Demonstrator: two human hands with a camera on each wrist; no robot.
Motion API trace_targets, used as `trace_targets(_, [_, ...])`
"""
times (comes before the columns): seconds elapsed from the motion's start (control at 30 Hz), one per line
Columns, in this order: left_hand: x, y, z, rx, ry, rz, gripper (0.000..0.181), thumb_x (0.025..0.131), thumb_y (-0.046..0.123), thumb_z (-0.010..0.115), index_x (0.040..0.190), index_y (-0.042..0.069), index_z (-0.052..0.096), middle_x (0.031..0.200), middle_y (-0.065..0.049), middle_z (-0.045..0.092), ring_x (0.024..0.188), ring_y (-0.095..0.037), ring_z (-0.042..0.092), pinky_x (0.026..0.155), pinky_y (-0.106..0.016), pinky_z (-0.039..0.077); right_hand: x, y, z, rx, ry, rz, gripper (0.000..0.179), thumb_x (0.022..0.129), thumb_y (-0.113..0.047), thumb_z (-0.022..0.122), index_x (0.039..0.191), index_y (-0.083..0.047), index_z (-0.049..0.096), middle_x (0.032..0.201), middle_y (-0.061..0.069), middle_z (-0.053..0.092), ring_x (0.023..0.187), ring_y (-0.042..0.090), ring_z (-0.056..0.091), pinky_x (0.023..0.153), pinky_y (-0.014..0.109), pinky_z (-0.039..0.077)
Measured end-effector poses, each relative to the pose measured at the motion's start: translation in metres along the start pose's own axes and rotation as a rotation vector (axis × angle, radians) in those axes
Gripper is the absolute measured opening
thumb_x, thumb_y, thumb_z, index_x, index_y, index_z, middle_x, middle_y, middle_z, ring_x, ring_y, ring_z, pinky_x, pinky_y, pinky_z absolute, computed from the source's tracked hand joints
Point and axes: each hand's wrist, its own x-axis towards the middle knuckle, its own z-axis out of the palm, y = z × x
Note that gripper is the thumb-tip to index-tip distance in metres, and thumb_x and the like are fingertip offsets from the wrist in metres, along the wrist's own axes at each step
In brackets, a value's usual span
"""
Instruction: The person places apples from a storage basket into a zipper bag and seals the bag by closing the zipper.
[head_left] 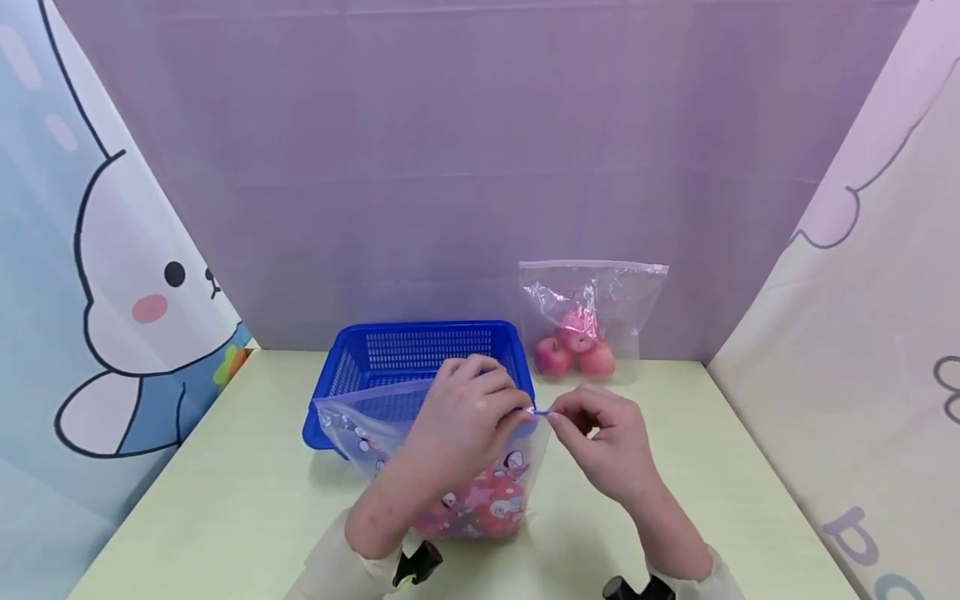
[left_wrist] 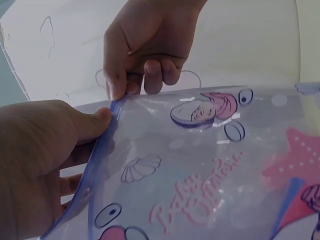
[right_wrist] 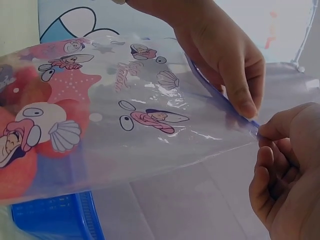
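A clear zip bag [head_left: 517,492] with cartoon prints stands on the table in front, its lower part filled with red round fruit. My left hand [head_left: 468,417] reaches across its top. In the left wrist view, that thumb lies on one side of the blue zip strip [left_wrist: 82,195] and the fingers are behind it. My right hand [head_left: 603,437] pinches the strip's right end between thumb and forefinger. Both hands' fingertips are close together at this corner, as the right wrist view also shows. The bag's left top corner hangs unheld.
Behind the printed bag is a blue plastic basket [head_left: 330,392], partly covered by it. At the back right, a second clear zip bag [head_left: 630,300] stands upright with several red apples [head_left: 553,358] inside. A purple-grey cloth [head_left: 480,167] backs the table [head_left: 225,500], with printed cloths at both sides.
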Motion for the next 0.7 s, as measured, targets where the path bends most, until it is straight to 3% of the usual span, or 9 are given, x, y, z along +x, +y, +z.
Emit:
trace_targets(0.13, [-0.003, -0.005, -0.003, 0.021, -0.017, -0.014, 0.013, 0.091, 0.032, 0.069, 0.092, 0.022, 0.077, 0.091, 0.009, 0.069, 0.102, -0.017, 0.055, 0.086, -0.037, 0.041, 0.000, -0.004, -0.003, -0.018, 0.000, 0.013, 0.022, 0.077, 0.017, 0.070, 0.080, -0.005, 0.069, 0.065, -0.001, 0.056, 0.053, 0.011, 0.046, 0.046, 0.022, 0.039])
trace_targets(0.27, [-0.007, -0.010, -0.007, 0.042, -0.042, -0.038, 0.011, 0.089, 0.031, 0.071, 0.093, 0.022, 0.077, 0.093, 0.009, 0.069, 0.105, -0.016, 0.056, 0.088, -0.039, 0.041, -0.005, 0.013, -0.006, -0.018, 0.020, 0.027, 0.023, 0.078, 0.014, 0.072, 0.083, -0.009, 0.071, 0.066, -0.003, 0.056, 0.054, 0.011, 0.046, 0.044, 0.023, 0.037])
trace_targets(0.5, [-0.014, -0.018, -0.017, 0.053, -0.074, -0.053, 0.009, 0.089, 0.029, 0.073, 0.094, 0.023, 0.077, 0.094, 0.009, 0.069, 0.109, -0.017, 0.056, 0.092, -0.041, 0.040, -0.009, 0.021, -0.010, -0.010, 0.013, 0.016, 0.024, 0.078, 0.015, 0.071, 0.085, -0.008, 0.069, 0.066, -0.002, 0.054, 0.053, 0.011, 0.045, 0.044, 0.025, 0.036])
trace_targets(0.7, [-0.020, -0.024, -0.024, 0.076, -0.088, -0.065, 0.009, 0.088, 0.028, 0.074, 0.095, 0.023, 0.077, 0.096, 0.009, 0.070, 0.111, -0.018, 0.056, 0.091, -0.041, 0.041, -0.009, 0.025, -0.011, 0.057, 0.006, 0.023, 0.023, 0.080, 0.017, 0.068, 0.087, -0.005, 0.069, 0.063, -0.001, 0.054, 0.050, 0.012, 0.046, 0.040, 0.023, 0.036])
